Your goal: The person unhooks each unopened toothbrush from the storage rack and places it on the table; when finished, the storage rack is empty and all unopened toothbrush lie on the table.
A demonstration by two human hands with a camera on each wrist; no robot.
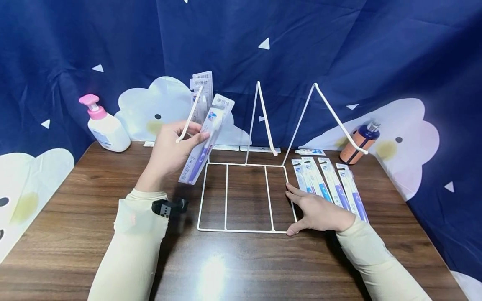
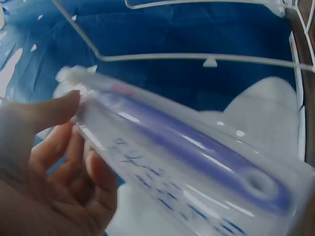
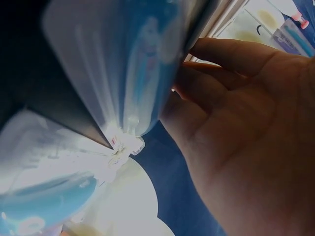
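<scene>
Sleeved forearms reach from the near edge of the counter (image 1: 75, 217) toward the white wire rack (image 1: 246, 196), which serves as the landmark. Left hand (image 1: 169, 152) is raised at the rack's left upright and grasps a packaged toothbrush (image 1: 205, 146), thumb on the face, fingers curled behind; the pack tilts against the sloped wire, apparently to line up with it. More packs (image 1: 201, 90) already lean on that upright behind it. Right hand (image 1: 320, 213) lies flat with fingers relaxed, grasping nothing, thumb and fingertips touching the rack's right base wire, seemingly steadying the frame. The rack's two other uprights and its base sections hold nothing.

Just right of the rack, a row of toothbrush packs (image 1: 331, 186) lies flat on the counter. Beyond them stands an orange bottle (image 1: 357, 146). Well left of the rack stands a pink-topped pump bottle (image 1: 105, 125).
</scene>
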